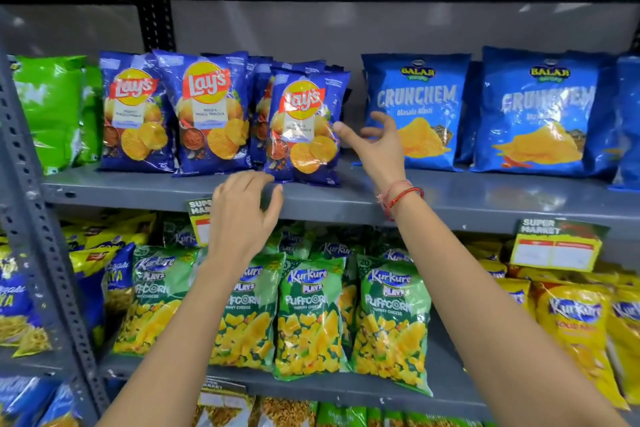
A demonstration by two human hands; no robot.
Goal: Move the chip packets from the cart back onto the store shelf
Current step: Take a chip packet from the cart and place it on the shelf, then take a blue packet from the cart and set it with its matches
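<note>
Several blue Lay's chip packets stand upright on the grey upper shelf. The rightmost Lay's packet stands at the front of the row. My right hand is open just right of that packet, fingers spread, thumb tip close to its right edge, holding nothing. My left hand hovers at the shelf's front lip below the packets, fingers loosely curled and empty. The cart is out of view.
Blue Balaji Crunchem packets fill the shelf to the right, green packets to the left. Green Kurkure Puffcorn bags and yellow Kurkure bags line the shelf below. A perforated grey upright stands at left. Price tags hang off the shelf edge.
</note>
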